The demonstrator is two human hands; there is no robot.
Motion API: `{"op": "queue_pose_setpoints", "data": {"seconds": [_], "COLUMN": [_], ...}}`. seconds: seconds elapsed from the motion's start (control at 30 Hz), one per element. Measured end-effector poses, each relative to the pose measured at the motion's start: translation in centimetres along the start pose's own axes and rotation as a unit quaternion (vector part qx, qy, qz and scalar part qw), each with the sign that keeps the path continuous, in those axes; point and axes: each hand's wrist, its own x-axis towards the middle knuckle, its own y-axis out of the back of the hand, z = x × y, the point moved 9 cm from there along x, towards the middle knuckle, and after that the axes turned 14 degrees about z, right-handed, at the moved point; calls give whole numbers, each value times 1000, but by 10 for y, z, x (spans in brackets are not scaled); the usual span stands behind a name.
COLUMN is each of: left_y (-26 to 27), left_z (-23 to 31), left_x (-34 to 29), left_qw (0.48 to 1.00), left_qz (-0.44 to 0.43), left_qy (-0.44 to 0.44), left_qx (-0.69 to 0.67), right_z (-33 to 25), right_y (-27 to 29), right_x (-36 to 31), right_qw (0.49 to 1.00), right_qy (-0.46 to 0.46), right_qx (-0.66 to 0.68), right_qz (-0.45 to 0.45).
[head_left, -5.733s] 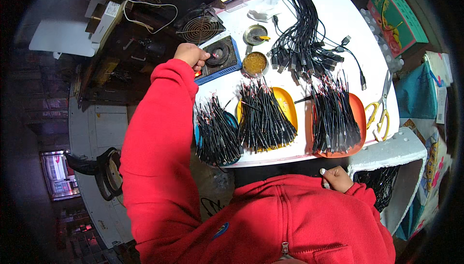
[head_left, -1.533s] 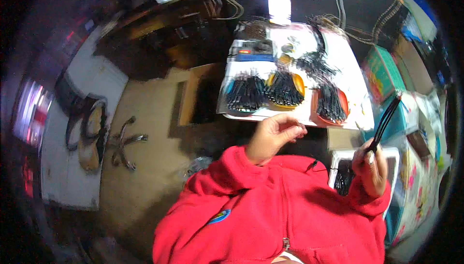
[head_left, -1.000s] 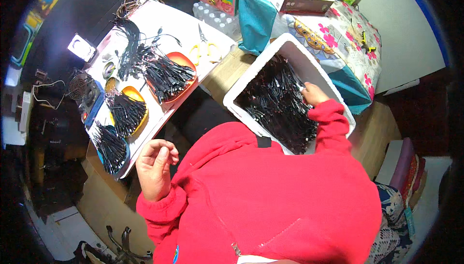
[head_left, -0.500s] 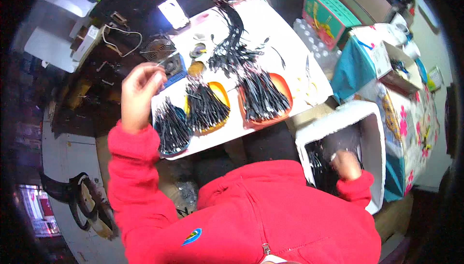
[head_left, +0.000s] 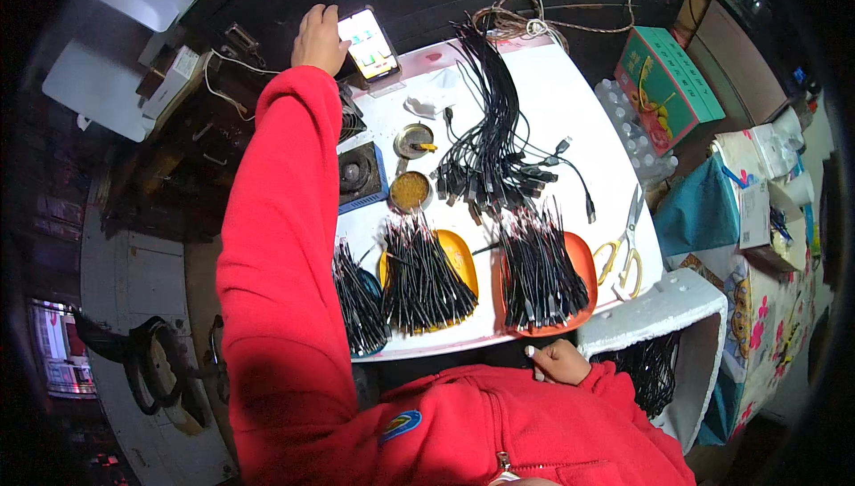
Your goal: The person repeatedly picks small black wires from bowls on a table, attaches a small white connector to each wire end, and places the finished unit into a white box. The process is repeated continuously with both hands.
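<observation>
Upper right of the frame, a green rectangular box (head_left: pixel 670 85) with a yellow-and-red picture on its lid lies tilted beside the white table (head_left: pixel 570 103), and just below it sits a clear pack of small bottles (head_left: pixel 634 134). Further right, a teal bag (head_left: pixel 704 210) stands next to white paper rolls (head_left: pixel 766 148).

Up at the top centre, the left hand (head_left: pixel 316 36) reaches out on a long red sleeve (head_left: pixel 276 246) and rests against the left edge of a smartphone (head_left: pixel 368 44). Fingers are loosely curled against the phone's side, not wrapped round it. The phone leans propped with its lit screen facing the camera, its long axis running from upper left to lower right.

Down at the lower centre, the right hand (head_left: pixel 559 363) sits at the near edge of the table, fingers curled into a loose fist; whether anything is inside it cannot be told.

Between the two hands: a yellow tray (head_left: pixel 459 259) and an orange tray (head_left: pixel 581 263), each piled with short black cable pieces, a big bundle of black cables (head_left: pixel 490 148) fanned above them, and yellow-handled scissors (head_left: pixel 623 250) at the right edge.
</observation>
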Motion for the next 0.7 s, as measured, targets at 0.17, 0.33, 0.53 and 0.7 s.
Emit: {"op": "queue_pose_setpoints", "data": {"seconds": [0.17,0.33,0.53,0.7], "left_y": [-31,-28,-28,-30], "left_z": [2,9,12,-5], "left_x": [-7,-9,-12,-9], "left_qw": [999,996,987,996], "left_qz": [-38,-26,12,84], "left_qy": [13,6,-24,30], "left_qx": [14,86,161,26], "right_z": [8,-1,-3,0], "right_y": [2,-2,1,0], "right_x": [7,10,9,11], "right_qw": [999,998,998,998], "right_qy": [-27,-17,-18,-21], "right_qx": [17,51,62,55], "right_qz": [-2,-29,-18,-14]}}
